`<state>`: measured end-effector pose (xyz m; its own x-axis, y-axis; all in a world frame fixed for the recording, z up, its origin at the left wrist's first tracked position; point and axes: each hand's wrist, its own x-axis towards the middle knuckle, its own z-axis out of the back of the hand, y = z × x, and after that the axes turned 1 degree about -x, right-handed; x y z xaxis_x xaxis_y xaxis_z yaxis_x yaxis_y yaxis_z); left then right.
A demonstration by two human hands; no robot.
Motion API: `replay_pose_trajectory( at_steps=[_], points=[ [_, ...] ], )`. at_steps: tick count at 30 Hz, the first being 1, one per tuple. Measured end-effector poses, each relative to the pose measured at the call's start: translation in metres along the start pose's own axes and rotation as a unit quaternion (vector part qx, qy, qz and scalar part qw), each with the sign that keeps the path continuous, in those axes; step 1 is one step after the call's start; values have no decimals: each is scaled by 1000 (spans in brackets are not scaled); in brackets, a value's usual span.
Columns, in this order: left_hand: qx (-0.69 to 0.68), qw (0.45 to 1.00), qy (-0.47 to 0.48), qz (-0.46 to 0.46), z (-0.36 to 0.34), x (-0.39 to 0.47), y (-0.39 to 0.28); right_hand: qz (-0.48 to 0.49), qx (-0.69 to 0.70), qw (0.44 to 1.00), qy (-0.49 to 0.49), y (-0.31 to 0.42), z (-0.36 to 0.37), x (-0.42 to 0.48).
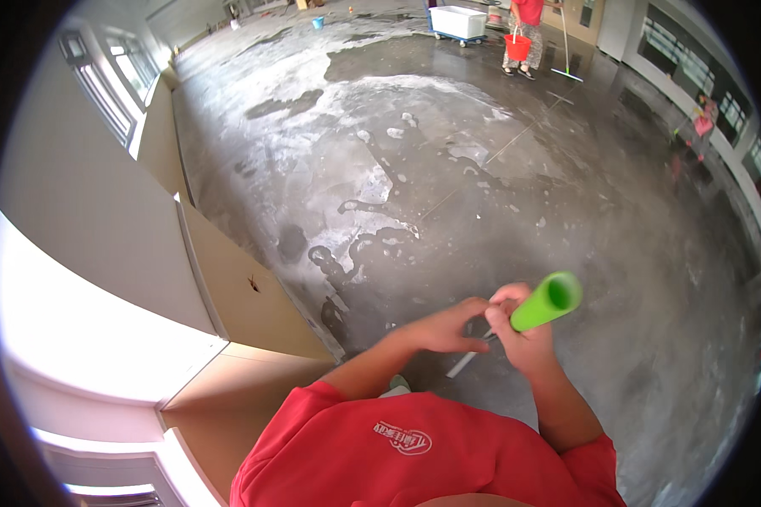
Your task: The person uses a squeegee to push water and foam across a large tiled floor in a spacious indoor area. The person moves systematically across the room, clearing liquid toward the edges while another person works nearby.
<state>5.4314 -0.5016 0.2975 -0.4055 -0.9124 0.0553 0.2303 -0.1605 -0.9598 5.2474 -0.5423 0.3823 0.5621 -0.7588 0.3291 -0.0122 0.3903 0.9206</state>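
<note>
My right hand (523,336) is closed around a bright green tubular handle (545,301), whose hollow end points up towards me. My left hand (453,326) is just to the left of it, thumb and fingers apart, fingertips close to the right hand; whether they touch is unclear. Below the hands, a pale narrow bar (461,365) shows near the floor, probably part of the same long-handled tool, though the hands hide the link. Under and ahead of me spreads a wet grey concrete floor (444,253) with whitish patches and dark puddles.
A low tan-panelled wall (247,279) with windows above runs along my left. Far ahead, a person (526,32) holds a red bucket (517,48) and a floor squeegee (567,75). Near them is a white tub (458,23) on a blue trolley (460,38). A blue bucket (318,23) stands farther back.
</note>
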Motion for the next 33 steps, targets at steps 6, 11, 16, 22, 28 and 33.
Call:
replay_pose_trajectory(
  at_steps=[6, 11, 16, 22, 28, 33],
  points=[
    [-241, 941, 105, -215, -3, -16, -83, -30, -111, 991, 73, -56, 6, -79],
    [-215, 976, -21, -17, -60, -59, -86, -190, -54, 974, 112, -124, 7, -140],
    [-153, 984, 23, -86, -66, -78, -78, -114, -191, 972, 78, -268, 23, -231],
    [-155, 973, -135, -108, -49, -158, -104, -92, -107, 975, 173, -243, -64, -180],
    [-163, 970, -75, -166, 40, -183, -135, -49, -66, 986, 145, -212, -175, -107],
    [-76, 981, -97, -148, 90, -225, -156, -7, -10, 986, 168, -198, -285, -52]
  ],
)
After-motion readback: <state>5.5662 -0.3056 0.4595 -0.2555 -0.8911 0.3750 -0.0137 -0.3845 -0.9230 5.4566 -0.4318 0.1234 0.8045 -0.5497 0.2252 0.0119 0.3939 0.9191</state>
